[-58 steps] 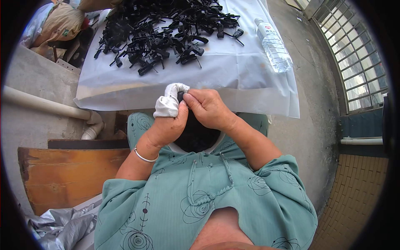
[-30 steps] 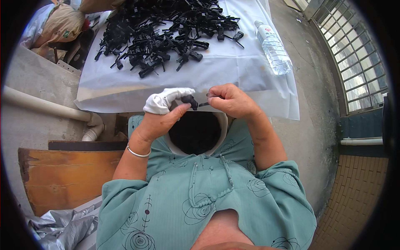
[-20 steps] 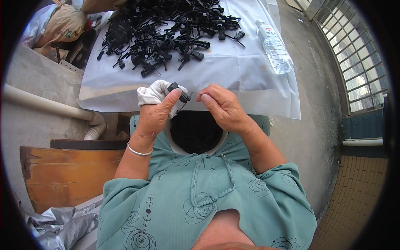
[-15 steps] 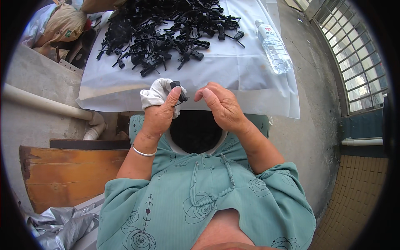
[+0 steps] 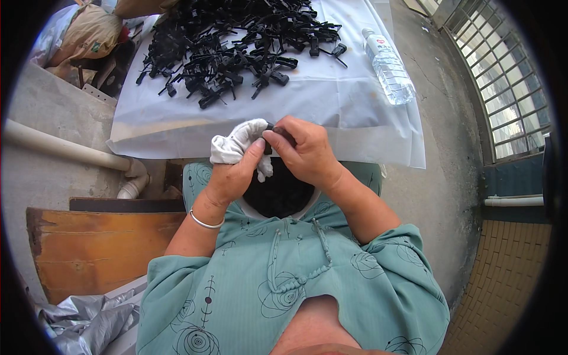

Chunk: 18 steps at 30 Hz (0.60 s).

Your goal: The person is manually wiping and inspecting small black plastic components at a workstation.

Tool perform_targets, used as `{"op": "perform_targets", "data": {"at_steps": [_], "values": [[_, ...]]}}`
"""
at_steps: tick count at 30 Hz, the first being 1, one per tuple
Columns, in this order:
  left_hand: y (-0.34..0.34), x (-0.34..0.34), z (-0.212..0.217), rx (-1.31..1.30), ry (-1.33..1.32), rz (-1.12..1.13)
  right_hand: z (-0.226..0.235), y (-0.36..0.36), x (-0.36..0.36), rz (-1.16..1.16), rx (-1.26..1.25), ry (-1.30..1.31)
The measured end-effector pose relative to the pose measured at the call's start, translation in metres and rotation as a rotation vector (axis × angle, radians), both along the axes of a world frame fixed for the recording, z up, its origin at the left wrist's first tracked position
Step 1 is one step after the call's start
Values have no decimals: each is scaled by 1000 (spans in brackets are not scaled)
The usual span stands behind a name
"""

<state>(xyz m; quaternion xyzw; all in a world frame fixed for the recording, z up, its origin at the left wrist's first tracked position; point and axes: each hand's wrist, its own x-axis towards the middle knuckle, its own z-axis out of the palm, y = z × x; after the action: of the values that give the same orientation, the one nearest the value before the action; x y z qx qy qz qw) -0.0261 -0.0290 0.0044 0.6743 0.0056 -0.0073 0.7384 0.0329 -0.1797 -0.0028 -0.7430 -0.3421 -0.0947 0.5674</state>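
My left hand [image 5: 238,171] is closed, with a white cloth [image 5: 234,144] over its fingers and a small black plastic part [image 5: 268,145] held at the thumb. My right hand [image 5: 306,148] has come against the same part, thumb and fingers pinched on it, so most of the part is hidden. Below both hands, a round white-rimmed bucket [image 5: 312,204] stands between my knees, dark inside. Ahead on the table, a large heap of similar black plastic parts [image 5: 231,53] lies spread, with thin prongs sticking out.
White plastic sheeting [image 5: 349,124] covers the table. A clear water bottle [image 5: 387,68] lies near its right edge. To the left are a pale pipe [image 5: 65,145], a brown wooden board [image 5: 106,245] and stuffed sacks [image 5: 89,35]. A barred window [image 5: 503,77] is at the right.
My right hand has moved left and closed on the black part. My left hand has shifted slightly right and turned with the cloth, so less of the part shows.
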Motion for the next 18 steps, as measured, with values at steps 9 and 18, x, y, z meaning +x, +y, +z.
{"op": "perform_targets", "data": {"at_steps": [9, 18], "values": [[-3, -1, 8, 112, -7, 96, 7, -8, -6, 280, 4, 548], [-10, -5, -1, 398, -187, 168, -1, -4, -2, 250, -83, 399]]}}
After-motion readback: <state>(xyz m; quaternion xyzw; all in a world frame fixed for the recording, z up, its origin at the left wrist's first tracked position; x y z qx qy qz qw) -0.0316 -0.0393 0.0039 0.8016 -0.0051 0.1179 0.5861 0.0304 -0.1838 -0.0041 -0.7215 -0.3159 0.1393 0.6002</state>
